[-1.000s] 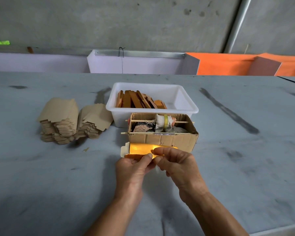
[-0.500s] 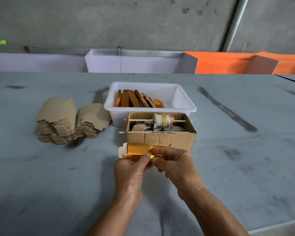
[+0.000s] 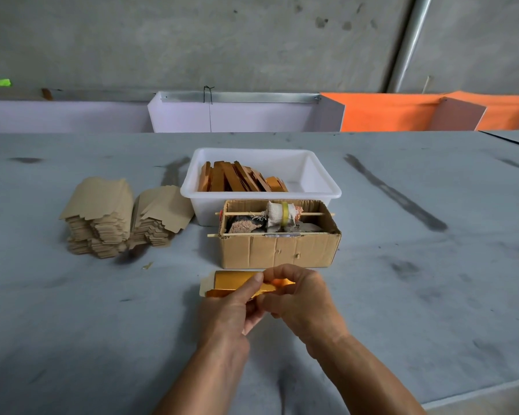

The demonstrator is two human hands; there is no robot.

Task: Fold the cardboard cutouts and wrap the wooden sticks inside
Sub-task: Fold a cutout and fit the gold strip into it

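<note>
Your two hands meet over one gold cutout (image 3: 234,280), held just above the desk (image 3: 102,324) in front of you. Your left hand (image 3: 231,310) pinches it from below, thumb laid across the gold face; your right hand (image 3: 303,298) has its fingers curled over the cutout's right end, so that end is hidden. Whether a stick is already inside the fold, you cannot tell from here. One pale tab sticks out at the cutout's left edge. Just beyond your hands sits one open box (image 3: 279,247) with two thin skewers (image 3: 243,234) laid across its top, one carrying a cloth-wrapped roll (image 3: 279,215) with a yellow band. Touching the box's far side is one white tub (image 3: 312,178) holding a heap of orange-brown sticks (image 3: 237,181), too overlapped to count. To the left of the tub stand two stacks (image 3: 102,217) of plain brown cutouts, side by side, the left one taller.
</note>
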